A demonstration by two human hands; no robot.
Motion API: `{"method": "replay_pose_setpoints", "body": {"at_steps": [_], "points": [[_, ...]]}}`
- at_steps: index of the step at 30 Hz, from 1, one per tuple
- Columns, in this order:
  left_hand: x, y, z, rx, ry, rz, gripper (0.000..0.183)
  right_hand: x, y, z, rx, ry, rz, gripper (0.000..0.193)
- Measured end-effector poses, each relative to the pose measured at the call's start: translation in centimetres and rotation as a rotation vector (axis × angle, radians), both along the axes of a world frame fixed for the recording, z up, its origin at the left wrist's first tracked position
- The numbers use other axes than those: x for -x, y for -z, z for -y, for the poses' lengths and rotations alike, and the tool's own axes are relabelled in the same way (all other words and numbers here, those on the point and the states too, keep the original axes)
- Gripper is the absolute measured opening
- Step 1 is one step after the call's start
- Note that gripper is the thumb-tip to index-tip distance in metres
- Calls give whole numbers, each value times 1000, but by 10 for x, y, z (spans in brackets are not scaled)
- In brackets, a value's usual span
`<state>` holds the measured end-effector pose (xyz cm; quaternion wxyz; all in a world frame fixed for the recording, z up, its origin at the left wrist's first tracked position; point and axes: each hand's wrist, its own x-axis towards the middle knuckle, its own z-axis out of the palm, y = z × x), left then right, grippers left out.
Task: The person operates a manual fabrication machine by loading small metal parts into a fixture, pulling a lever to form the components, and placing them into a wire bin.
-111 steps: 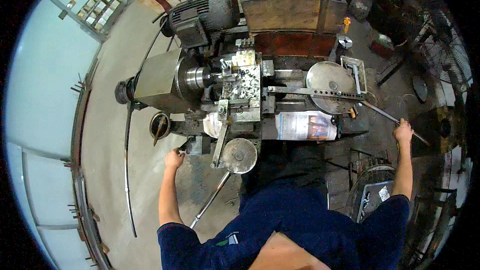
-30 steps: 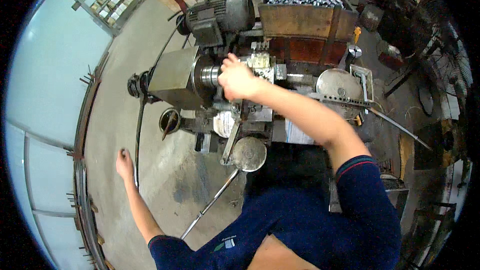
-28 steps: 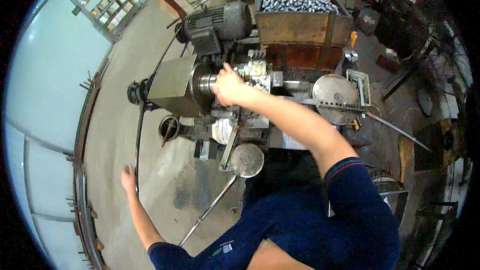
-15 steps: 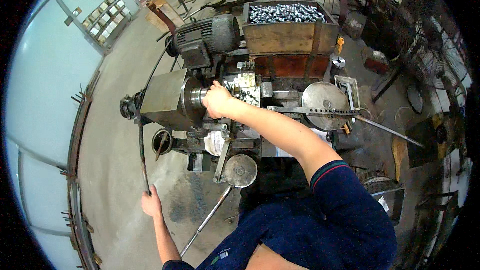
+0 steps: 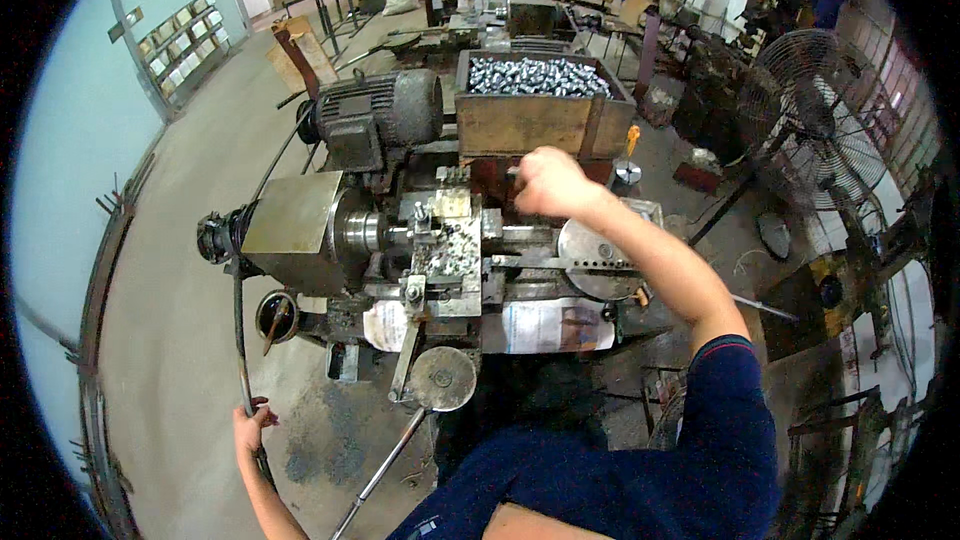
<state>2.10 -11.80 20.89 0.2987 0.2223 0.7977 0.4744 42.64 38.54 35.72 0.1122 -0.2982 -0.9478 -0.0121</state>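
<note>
My right hand (image 5: 552,183) is closed, with a small grey metal part (image 5: 514,172) just showing at its fingertips. It hangs in the air over the far side of the lathe bed, right of the chuck (image 5: 360,233) and in front of the wooden box (image 5: 540,125). Down at the left, my left hand (image 5: 250,427) is loosely curled round the lower end of a long lever (image 5: 240,340), which runs up to the headstock (image 5: 290,215). Between the hands lies the tool slide (image 5: 447,260), scattered with metal chips.
Shiny small metal parts (image 5: 535,77) fill the box. Behind the headstock stands an electric motor (image 5: 380,110). Round plates (image 5: 443,378) with long handles stick out in front and at right. A cup with a brush (image 5: 277,317) sits at left; a big fan (image 5: 810,100) stands right.
My right hand has left the chuck and moved right, over the bed. My left hand has shifted left and down with the lever, its grip looser. The view has tilted up.
</note>
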Motion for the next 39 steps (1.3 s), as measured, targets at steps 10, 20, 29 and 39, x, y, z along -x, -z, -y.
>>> {"method": "replay_pose_setpoints", "body": {"at_steps": [10,20,29,39], "points": [[-4,-7,-12,-55,-55,-7,25,-43,-13,-72,-108,363,-283,56],[10,-7,-15,36,122,129,38,-238,69,48,179,485,-517,40],[-173,-97,-59,-31,-78,34,38,-468,173,269,723,1171,-560,30],[-187,-98,-65,74,-105,28,42,-496,310,387,678,885,271,16]]}}
